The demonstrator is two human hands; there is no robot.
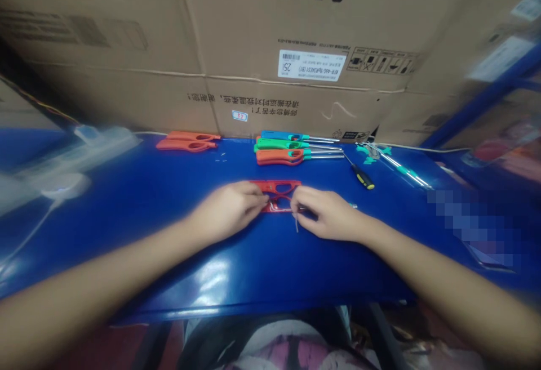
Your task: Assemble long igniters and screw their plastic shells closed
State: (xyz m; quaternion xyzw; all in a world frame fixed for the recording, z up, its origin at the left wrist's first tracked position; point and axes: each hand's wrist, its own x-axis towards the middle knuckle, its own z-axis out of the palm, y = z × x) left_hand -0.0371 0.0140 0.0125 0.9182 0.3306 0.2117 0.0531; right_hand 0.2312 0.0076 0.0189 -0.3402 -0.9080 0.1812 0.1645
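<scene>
Two red lighter casing halves point(276, 184) lie side by side on the blue table, between my hands. The nearer half has small parts and a pale wire inside it. My left hand point(236, 206) is closed, its fingertips pinching at the left end of the nearer half and hiding part of it. My right hand point(327, 212) is closed too, thumb and forefinger pinched over the right end. From those fingers hangs a thin wire point(296, 223). A slim rod tip point(353, 205) shows past my right hand; the rest is covered.
Behind my hands lie several long-nosed lighters point(281, 157), orange casing halves point(186, 140) and a black-and-yellow screwdriver point(362, 178). Metal rods point(399, 167) with teal parts lie at the right. A large cardboard sheet point(211, 38) stands at the back. A white round device point(65, 185) is at the left.
</scene>
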